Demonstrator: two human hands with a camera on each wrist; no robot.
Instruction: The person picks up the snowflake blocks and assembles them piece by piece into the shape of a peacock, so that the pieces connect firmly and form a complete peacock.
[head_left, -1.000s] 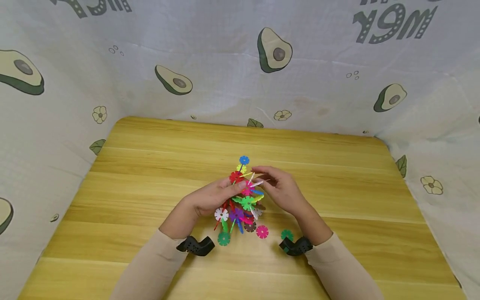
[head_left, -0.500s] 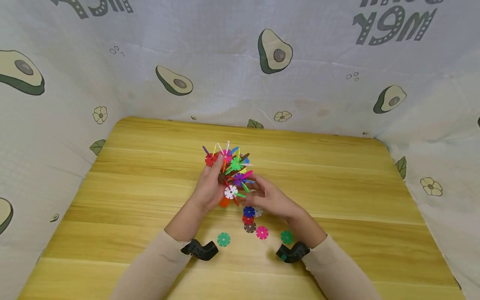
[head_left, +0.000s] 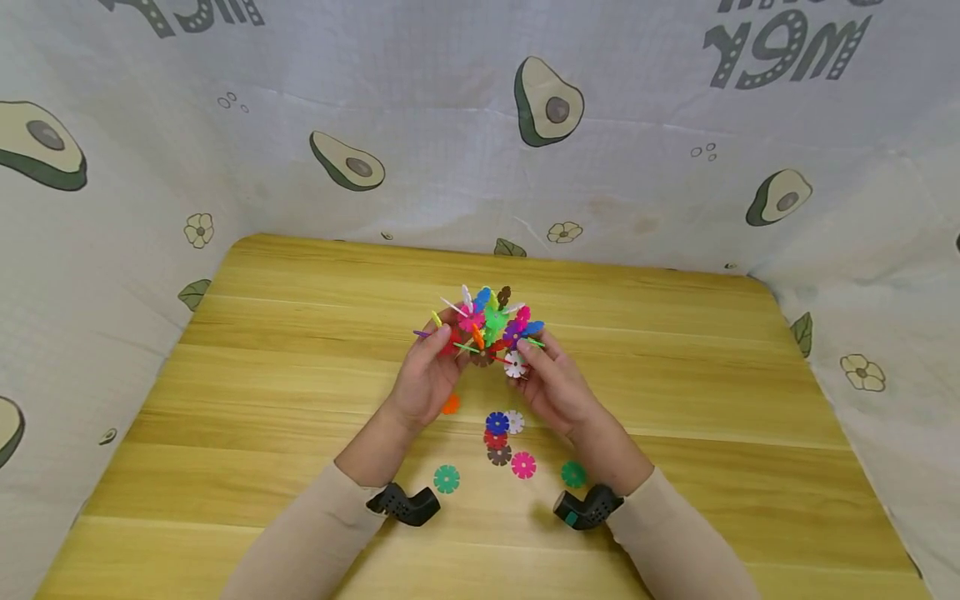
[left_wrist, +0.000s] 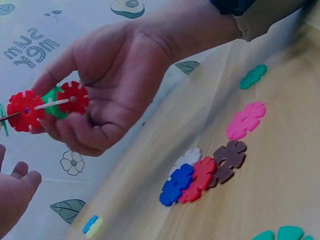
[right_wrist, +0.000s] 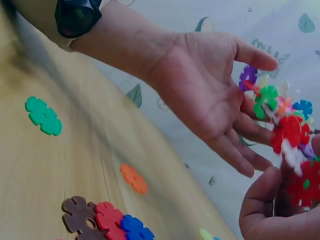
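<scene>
A cluster of interlocking snowflake discs (head_left: 495, 321) in many colours is raised above the table between both hands. My left hand (head_left: 423, 387) grips its left end, thumb on top near a red disc. In the left wrist view, that hand (left_wrist: 120, 75) has curled fingers beneath red and green discs (left_wrist: 25, 111). My right hand (head_left: 558, 392) holds the right end, its thumb by the purple and white discs. In the right wrist view, the right hand's thumb (right_wrist: 257, 59) reaches over the purple disc (right_wrist: 248, 78), with fingers beneath the cluster. Inner joints are partly hidden.
Loose discs lie on the wooden table (head_left: 315, 333): blue (head_left: 497, 422), white (head_left: 515, 422), red (head_left: 495, 438) and brown (head_left: 499, 455) bunched together, pink (head_left: 523, 465) beside them. Green discs (head_left: 446, 479) lie on either side, an orange disc (head_left: 450, 404) by the left hand. Patterned cloth surrounds the table.
The cluster has been lifted, moved away from my body and turned. The right hand has shifted to its right end and now holds it. The loose discs beneath are uncovered.
</scene>
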